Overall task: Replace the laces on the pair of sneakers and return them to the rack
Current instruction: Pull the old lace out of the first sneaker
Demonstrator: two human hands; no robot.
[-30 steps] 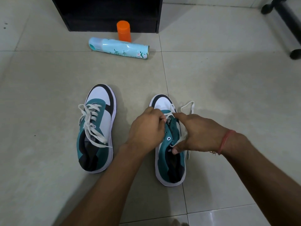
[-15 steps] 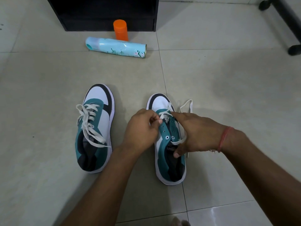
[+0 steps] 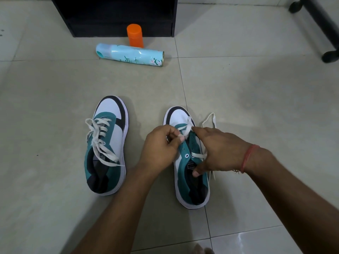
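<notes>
Two teal, white and black sneakers stand on the tiled floor, toes pointing away from me. The left sneaker (image 3: pixel 107 147) is fully laced with a white lace. The right sneaker (image 3: pixel 190 184) has its white lace (image 3: pixel 187 130) only through the eyelets near the toe, with a loose end (image 3: pixel 211 119) lying on the floor to its right. My left hand (image 3: pixel 159 146) pinches the lace above the tongue. My right hand (image 3: pixel 218 149) rests over the sneaker's right side, fingers on another strand of the lace, thumb by the tongue label.
A black rack (image 3: pixel 117 15) stands at the top of the view. In front of it lie a light blue spray can (image 3: pixel 130 55) on its side and an upright orange bottle (image 3: pixel 135 35). A black chair base (image 3: pixel 319 24) is at the top right.
My left hand has drawn a little to the left and up, pulling the lace out from the eyelets. The right hand stays on the sneaker.
</notes>
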